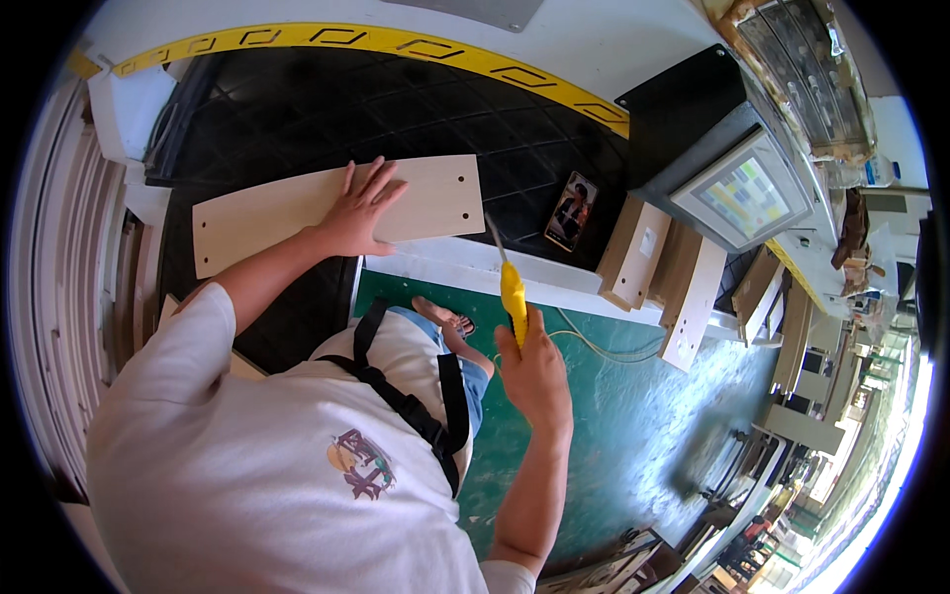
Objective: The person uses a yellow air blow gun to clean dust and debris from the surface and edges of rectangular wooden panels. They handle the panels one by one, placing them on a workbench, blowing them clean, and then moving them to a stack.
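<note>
Beneath us spreads a green floor (614, 386), and in front of us runs a long black surface (297, 109) with a white front edge. A yellow strip (346, 38) with a row of dark outlined shapes borders its far side. On the right we see a grey screen unit (737, 193), tilted, its display lit. Our pale panel (272, 213) lies lengthwise on the black surface, its near side close to the white edge, with two dark holes at each end. Right of it, pale boards (693, 307) jut out past the front edge. Our left hand (361, 213) rests flat on the panel, right of its middle, fingers spread and gripping nothing. Our right hand (534, 371) has its fingers closed round the handle of a yellow tool (512, 292). A phone (572, 211) lies between the panel and the boards. The tool's thin tip points up beside the panel's right end; we cannot tell whether they touch.
</note>
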The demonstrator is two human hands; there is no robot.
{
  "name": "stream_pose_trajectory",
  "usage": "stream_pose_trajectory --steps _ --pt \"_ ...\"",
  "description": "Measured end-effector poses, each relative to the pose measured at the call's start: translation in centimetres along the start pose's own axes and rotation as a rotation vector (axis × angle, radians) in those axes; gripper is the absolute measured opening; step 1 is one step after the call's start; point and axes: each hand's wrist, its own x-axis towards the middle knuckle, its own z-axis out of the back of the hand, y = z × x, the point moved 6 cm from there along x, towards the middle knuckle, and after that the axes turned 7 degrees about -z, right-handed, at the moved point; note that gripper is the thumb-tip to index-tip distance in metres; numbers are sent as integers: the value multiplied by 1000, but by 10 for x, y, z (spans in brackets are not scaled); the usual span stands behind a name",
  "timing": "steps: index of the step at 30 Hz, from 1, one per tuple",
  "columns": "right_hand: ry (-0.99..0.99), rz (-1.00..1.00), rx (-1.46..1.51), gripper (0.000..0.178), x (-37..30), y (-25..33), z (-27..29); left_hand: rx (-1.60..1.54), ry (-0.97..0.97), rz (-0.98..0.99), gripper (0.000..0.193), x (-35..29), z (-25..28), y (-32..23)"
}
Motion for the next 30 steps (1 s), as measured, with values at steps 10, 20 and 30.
stream_pose_trajectory --steps 10,20,30 --pt "36 2 -18 51 -11 -11 8 50 -110 -15 109 26 -13 -19" --pt "93 -16 -94 47 -19 -24 1 49 -123 -4 107 25 -13 -19" --pt "207 21 -59 46 -24 -36 -13 51 -127 -8 107 26 -13 -19"
